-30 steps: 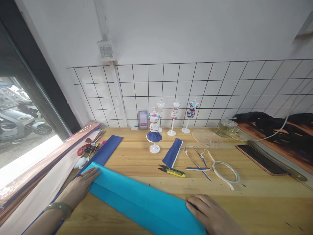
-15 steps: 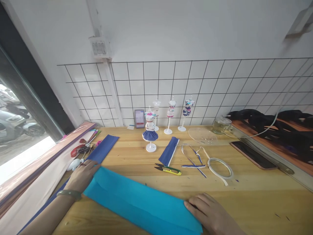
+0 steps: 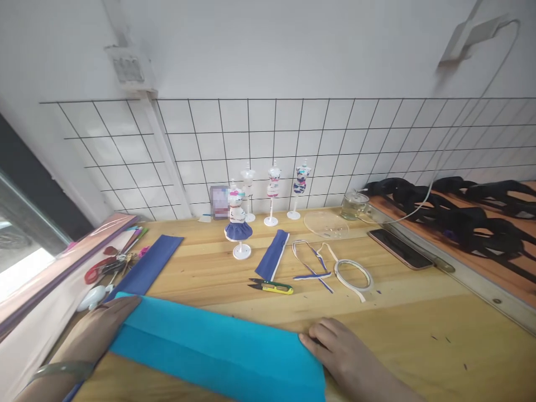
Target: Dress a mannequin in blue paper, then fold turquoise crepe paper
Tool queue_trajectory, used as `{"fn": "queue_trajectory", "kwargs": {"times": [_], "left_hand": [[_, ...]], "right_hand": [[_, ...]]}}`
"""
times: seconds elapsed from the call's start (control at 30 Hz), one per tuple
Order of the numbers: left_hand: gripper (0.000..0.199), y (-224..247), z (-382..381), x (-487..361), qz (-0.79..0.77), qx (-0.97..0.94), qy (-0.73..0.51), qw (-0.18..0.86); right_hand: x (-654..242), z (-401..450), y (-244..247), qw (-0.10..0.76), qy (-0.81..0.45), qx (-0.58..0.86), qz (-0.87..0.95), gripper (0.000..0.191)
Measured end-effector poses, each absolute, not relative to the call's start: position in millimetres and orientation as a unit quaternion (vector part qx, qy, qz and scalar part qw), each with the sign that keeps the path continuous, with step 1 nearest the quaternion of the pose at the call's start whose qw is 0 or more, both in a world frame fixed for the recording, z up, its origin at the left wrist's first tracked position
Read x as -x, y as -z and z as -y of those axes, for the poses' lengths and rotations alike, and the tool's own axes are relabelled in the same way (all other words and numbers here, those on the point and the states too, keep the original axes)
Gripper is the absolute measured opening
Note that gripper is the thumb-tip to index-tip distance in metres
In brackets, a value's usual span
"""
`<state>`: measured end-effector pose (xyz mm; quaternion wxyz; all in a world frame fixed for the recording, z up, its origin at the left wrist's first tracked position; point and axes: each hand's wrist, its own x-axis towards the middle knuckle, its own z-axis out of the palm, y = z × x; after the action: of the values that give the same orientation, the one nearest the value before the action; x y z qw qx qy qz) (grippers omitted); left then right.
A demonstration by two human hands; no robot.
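Observation:
A long turquoise piece of cloth [image 3: 218,346] lies across the front of the table with a lengthwise crease. My left hand [image 3: 103,321], with a bangle at the wrist, is closed on its left end. At the right end my right hand [image 3: 335,349] pinches the edge between thumb and curled fingers. Behind the cloth are yellow-handled thread snips [image 3: 272,287] and a navy strip with a white edge [image 3: 273,255]. A small dress form [image 3: 238,218] wearing a navy skirt stands beyond them. Another navy cloth [image 3: 154,259] lies by my left hand.
Several more small dress forms, such as the middle one [image 3: 273,192], stand near the wall grid. To the right are a tape roll [image 3: 354,274], thin trimmings [image 3: 312,276], a phone [image 3: 400,248] and a glass jar [image 3: 354,204]. Red-handled scissors [image 3: 98,272] lie left.
The view has turned right, so the table items appear further left. Both hands still hold the turquoise cloth, which now lies flatter and less slanted.

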<state>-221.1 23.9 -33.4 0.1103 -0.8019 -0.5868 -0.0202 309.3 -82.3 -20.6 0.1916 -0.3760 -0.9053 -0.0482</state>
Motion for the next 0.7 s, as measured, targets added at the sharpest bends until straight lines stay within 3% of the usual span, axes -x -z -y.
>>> {"fn": "queue_trajectory", "kwargs": {"times": [0.3, 0.7], "left_hand": [[0.046, 28, -22, 224, 0.608, 0.789, 0.025, 0.085], [0.058, 43, -19, 245, 0.646, 0.758, 0.064, 0.063]], "right_hand": [[-308, 85, 23, 0.190, 0.091, 0.325, 0.922, 0.034], [-306, 85, 11, 0.172, 0.116, 0.309, 0.928, 0.028]]}}
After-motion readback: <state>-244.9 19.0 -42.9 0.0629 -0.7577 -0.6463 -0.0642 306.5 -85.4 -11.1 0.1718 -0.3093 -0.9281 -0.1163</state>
